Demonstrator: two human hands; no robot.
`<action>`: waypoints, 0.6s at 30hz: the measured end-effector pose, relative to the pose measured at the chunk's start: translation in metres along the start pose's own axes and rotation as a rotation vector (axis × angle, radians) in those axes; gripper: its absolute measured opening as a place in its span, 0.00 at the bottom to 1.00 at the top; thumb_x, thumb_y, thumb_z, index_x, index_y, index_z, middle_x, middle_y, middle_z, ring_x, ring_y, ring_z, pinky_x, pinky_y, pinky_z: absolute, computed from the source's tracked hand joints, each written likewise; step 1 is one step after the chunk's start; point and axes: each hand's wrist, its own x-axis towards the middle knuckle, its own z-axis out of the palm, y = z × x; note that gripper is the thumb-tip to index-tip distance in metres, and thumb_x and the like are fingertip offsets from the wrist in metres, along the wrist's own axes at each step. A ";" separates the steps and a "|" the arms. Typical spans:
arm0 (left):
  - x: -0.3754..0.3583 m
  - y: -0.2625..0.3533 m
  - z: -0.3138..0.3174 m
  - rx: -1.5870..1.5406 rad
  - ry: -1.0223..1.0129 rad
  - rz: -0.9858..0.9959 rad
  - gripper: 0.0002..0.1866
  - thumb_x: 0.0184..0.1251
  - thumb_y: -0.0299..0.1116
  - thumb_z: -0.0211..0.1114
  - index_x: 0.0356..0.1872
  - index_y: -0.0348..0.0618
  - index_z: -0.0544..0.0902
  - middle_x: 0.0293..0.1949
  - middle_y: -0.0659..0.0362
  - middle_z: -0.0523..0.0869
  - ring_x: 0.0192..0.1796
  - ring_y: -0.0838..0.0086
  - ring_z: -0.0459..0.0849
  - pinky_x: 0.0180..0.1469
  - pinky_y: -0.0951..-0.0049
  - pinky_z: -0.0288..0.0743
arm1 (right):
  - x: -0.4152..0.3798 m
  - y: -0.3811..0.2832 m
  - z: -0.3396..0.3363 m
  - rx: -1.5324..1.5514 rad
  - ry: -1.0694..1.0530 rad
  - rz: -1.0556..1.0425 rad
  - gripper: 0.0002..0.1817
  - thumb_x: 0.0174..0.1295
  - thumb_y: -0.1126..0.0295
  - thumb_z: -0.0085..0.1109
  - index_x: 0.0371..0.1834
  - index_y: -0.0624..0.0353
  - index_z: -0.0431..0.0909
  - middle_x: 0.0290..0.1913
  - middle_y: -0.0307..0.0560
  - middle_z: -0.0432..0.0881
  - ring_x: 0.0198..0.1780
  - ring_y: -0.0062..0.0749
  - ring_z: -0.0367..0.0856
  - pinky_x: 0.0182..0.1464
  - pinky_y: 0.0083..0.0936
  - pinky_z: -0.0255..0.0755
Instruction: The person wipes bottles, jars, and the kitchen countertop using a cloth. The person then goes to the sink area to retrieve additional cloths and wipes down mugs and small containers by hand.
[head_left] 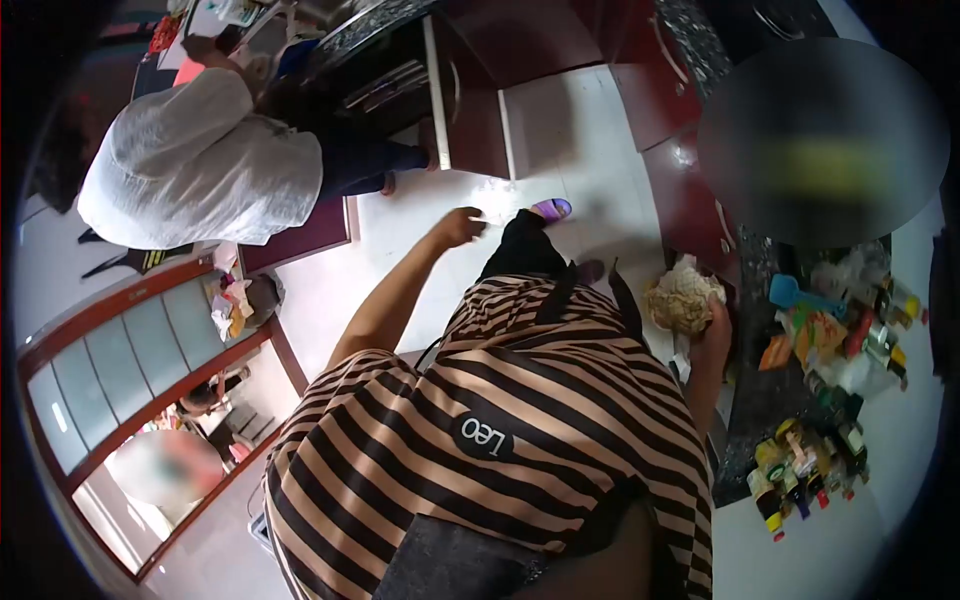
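My left hand [460, 228] is out over the floor with its fingers curled in. A small, thin white piece [488, 220] sticks out from its fingertips, bright against the glare. On the other side, my right hand [714, 318] grips a beige, lumpy bundle [686, 300] that looks crumpled, with a paler, filmy top. What the bundle contains cannot be made out. It hangs beside the counter edge, close to the dark red cabinets.
A person in a white shirt [200, 155] stands at the left-hand counter, near an open cabinet door [470, 95]. Bottles [805, 465], bags and a blue scoop [790, 292] crowd the right counter [740, 400]. A bin [262, 298] stands by the doorway.
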 end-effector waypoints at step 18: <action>-0.017 0.221 0.180 0.438 -0.337 0.456 0.22 0.74 0.39 0.66 0.63 0.40 0.78 0.47 0.51 0.88 0.52 0.72 0.84 0.57 0.72 0.76 | -0.066 -0.014 -0.096 0.741 -0.271 -0.295 0.21 0.78 0.57 0.45 0.61 0.62 0.76 0.56 0.48 0.83 0.57 0.33 0.82 0.63 0.33 0.74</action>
